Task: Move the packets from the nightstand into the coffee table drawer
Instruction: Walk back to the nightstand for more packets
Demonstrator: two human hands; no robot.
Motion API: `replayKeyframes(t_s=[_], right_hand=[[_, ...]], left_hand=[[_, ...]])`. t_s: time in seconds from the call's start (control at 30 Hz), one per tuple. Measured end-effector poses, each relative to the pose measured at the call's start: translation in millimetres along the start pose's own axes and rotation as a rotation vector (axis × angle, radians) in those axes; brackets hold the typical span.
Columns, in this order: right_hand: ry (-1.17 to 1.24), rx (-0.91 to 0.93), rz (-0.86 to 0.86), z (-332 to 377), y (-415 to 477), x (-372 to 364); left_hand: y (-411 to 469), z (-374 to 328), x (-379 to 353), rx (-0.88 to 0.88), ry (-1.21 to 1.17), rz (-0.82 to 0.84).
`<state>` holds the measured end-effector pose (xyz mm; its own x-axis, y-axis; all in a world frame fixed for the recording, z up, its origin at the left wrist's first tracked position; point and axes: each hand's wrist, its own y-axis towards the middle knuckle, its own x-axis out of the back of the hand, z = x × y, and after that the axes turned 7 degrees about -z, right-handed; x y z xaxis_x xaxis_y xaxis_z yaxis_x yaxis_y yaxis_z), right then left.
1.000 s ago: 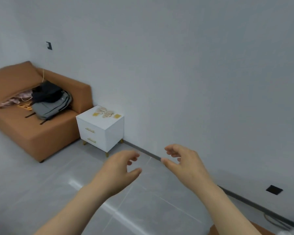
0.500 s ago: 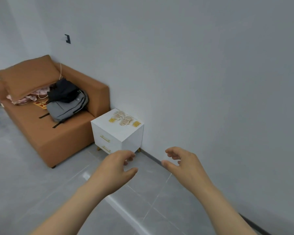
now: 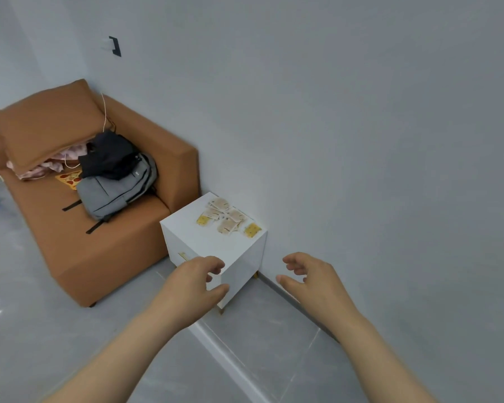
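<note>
A white nightstand (image 3: pixel 198 237) stands against the wall beside the sofa. Several small packets (image 3: pixel 227 218), beige and yellow, lie on its top near the wall. My left hand (image 3: pixel 194 283) is held out in front of the nightstand's near corner, fingers loosely curled and holding nothing. My right hand (image 3: pixel 309 279) hovers to the right of the nightstand over the floor, also loosely curled and empty. Neither hand touches the packets. The coffee table is not in view.
A brown sofa (image 3: pixel 79 245) sits left of the nightstand, carrying a cushion (image 3: pixel 44 123), a grey backpack (image 3: pixel 114 190) and dark clothing. A grey wall (image 3: pixel 361 141) runs along the right. Grey tiled floor (image 3: pixel 259 359) lies under my arms.
The nightstand has come much closer and moved toward the centre of the view as I approached. Both hands stay raised and empty in about the same pose.
</note>
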<state>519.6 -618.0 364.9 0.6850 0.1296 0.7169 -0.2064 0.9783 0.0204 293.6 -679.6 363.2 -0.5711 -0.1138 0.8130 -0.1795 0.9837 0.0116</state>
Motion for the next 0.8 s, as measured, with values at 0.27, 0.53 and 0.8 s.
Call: replayKeyframes(t_s=[0.27, 0.53, 0.8], right_hand=[[-0.029, -0.042, 0.059, 6, 142, -40], [-0.005, -0.181, 0.066, 22, 257, -121], [-0.014, -0.373, 0.063, 37, 338, -188]], left_hand=[[128, 50, 7, 0.087, -0.005, 0.038], [268, 140, 22, 0.110, -0.007, 0.108], [391, 212, 31, 0.084, 0.014, 0.250]])
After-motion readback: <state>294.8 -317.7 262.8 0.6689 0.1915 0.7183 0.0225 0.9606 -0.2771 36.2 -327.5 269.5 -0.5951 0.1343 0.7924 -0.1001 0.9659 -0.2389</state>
